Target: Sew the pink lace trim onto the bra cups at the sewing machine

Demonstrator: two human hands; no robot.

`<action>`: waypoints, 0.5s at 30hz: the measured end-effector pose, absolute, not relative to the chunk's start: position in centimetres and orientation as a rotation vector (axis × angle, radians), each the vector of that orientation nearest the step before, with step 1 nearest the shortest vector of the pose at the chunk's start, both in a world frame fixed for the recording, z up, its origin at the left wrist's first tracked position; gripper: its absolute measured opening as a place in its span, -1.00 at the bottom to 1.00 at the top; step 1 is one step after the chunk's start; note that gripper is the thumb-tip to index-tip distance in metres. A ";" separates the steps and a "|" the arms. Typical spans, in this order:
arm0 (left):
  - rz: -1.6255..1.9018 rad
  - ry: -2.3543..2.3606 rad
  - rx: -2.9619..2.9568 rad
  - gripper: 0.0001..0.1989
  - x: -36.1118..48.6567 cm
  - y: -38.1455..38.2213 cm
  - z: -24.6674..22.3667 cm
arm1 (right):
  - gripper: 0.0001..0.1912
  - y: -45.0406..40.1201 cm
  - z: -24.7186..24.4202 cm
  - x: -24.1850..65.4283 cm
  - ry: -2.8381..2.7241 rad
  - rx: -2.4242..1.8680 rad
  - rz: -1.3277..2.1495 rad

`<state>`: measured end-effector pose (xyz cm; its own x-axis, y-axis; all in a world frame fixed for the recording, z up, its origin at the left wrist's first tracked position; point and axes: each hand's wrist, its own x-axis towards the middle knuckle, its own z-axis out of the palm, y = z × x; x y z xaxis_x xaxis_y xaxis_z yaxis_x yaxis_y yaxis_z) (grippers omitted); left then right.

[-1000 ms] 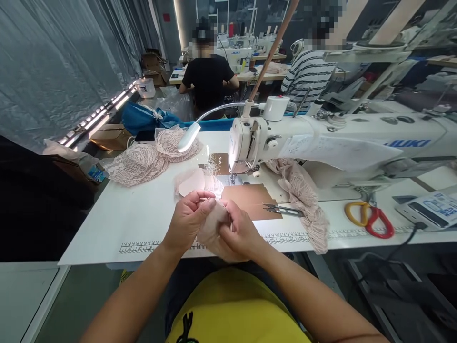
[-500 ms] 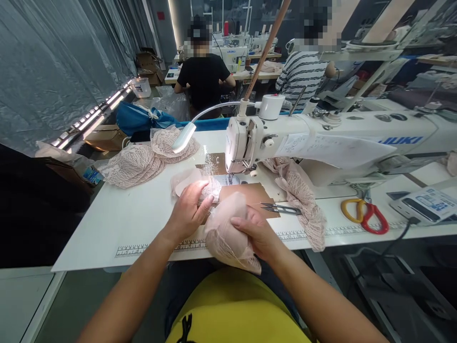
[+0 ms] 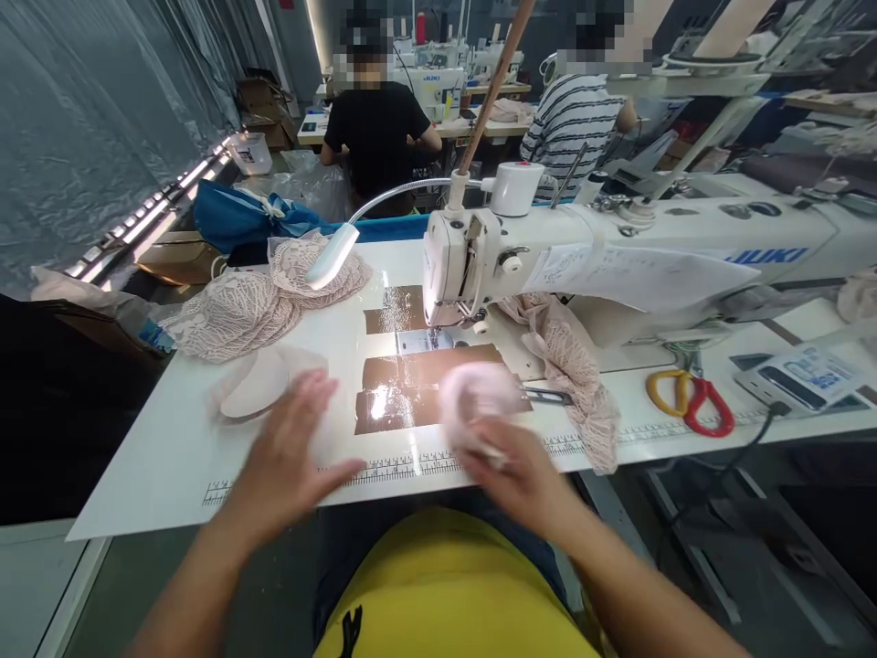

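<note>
My left hand [image 3: 284, 461] is over the left part of the white table, blurred, with its thumb stretched away from its fingers. Close by its fingertips lies a pale pink bra cup [image 3: 255, 387] with sheer fabric around it; whether they touch I cannot tell. My right hand [image 3: 517, 471] grips another pale pink bra cup [image 3: 480, 391], smeared by motion, above the brown taped patch [image 3: 397, 411] in front of the sewing machine [image 3: 466, 265]. Thread snips [image 3: 548, 396] lie just behind that hand, partly covered.
Stacked lace cups [image 3: 233, 311] sit at the table's back left, under a gooseneck lamp [image 3: 333, 256]. Lace fabric [image 3: 575, 375] drapes right of the needle. Red and yellow-handled scissors [image 3: 705, 407] and a phone [image 3: 795, 386] lie farther right. Two people sit beyond the machine.
My left hand has moved left from beside the needle, and a cup now lies at the table's left. My right hand has shifted slightly right, lifting and turning its cup.
</note>
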<state>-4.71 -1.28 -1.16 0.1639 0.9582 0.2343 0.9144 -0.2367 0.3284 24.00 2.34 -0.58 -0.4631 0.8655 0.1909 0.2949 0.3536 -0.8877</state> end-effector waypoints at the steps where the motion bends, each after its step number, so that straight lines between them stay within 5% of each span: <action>1: 0.619 1.651 2.360 -0.17 -3.1 -1.5 -0.9 | -0.80 2.3 -0.9 22.6 -2.003 -0.938 1.130; 4: 0.595 1.338 2.267 -0.40 -0.1 -1.6 -0.5 | -0.88 2.2 -1.4 20.2 -2.114 -0.723 1.100; 8: 0.814 1.711 2.062 -0.66 -2.5 -1.2 -1.2 | -0.84 2.7 -0.4 21.3 -2.033 -0.723 0.706; 11: 0.903 1.837 1.852 -0.71 -4.7 -1.2 -1.6 | -0.82 3.2 0.4 22.5 -1.881 -0.864 0.604; 15: 0.800 1.136 1.348 -0.55 -3.1 -1.9 -1.1 | -0.93 3.6 0.1 21.7 -1.867 -1.071 1.040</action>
